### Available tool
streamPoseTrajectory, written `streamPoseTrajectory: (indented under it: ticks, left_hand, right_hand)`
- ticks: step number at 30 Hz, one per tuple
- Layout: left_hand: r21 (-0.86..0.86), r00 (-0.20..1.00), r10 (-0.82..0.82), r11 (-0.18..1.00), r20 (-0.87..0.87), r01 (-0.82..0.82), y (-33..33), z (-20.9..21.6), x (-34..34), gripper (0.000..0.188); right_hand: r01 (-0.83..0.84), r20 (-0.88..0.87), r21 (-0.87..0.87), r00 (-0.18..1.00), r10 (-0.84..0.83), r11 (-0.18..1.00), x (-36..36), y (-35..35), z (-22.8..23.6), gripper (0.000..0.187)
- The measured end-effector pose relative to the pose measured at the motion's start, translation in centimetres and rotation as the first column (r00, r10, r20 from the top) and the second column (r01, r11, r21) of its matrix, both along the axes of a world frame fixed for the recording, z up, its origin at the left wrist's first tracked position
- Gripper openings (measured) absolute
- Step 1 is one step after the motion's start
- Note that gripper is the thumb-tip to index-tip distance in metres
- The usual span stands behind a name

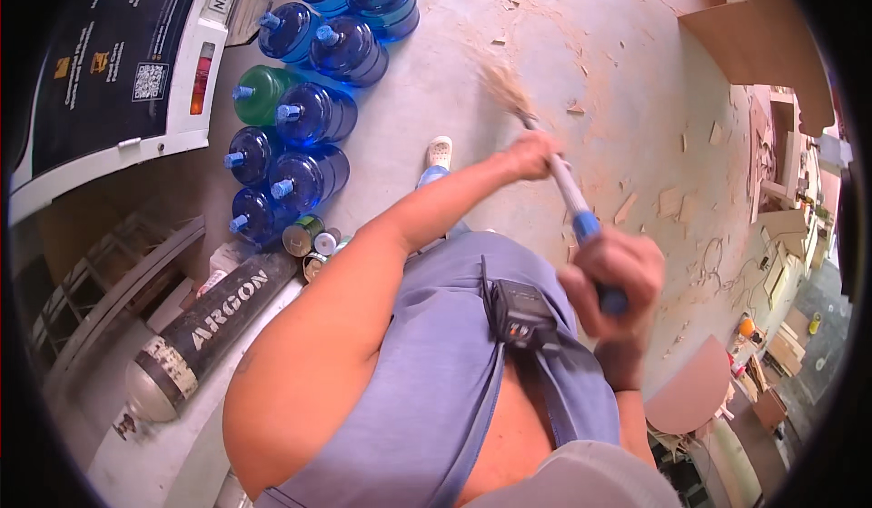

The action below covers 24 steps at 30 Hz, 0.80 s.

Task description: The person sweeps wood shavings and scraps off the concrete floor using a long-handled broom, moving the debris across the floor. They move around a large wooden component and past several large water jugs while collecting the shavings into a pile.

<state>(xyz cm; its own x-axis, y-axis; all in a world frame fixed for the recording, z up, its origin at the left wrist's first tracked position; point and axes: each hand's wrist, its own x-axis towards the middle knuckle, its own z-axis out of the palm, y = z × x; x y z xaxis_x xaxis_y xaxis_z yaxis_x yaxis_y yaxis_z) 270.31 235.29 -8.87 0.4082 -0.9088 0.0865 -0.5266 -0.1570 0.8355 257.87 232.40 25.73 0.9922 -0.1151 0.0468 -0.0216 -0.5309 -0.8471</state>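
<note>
Both hands grip a broom held slantwise in front of me. My left hand (534, 155) is closed round the lower shaft, just above the bristles. Higher up, my right hand (618, 276) wraps the blue and dark top end of the handle. The broom (568, 185) has a pale shaft, and its straw-coloured bristles, smeared by motion, reach to the floor (436, 81). Wood shavings (581, 63) and small scraps lie scattered on the concrete around and beyond the bristles.
Blue water jugs (313, 113) and a green jug (262, 93) stand in rows at left, beside a white vehicle (195, 99). A dark gas cylinder (222, 317) lies nearer, next to paint cans (304, 235). Wooden boards (758, 40) and offcuts (672, 204) are at right.
</note>
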Motion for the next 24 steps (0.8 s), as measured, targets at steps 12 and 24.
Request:
streamPoseTrajectory:
  ticks: [12,24]
  left_hand:
    - [-0.062,0.943,0.249,0.969,0.22,-0.241,4.1,5.4,24.6,0.029]
    - [-0.12,0.993,-0.074,0.991,-0.088,0.063,-5.7,1.0,15.2,0.025]
  right_hand:
    - [0.035,0.256,0.12,0.964,-0.065,0.992,15.8,-0.4,0.3,0.026]
    - [0.039,0.077,-0.162,0.997,-0.026,0.986,17.9,-1.3,1.1,0.033]
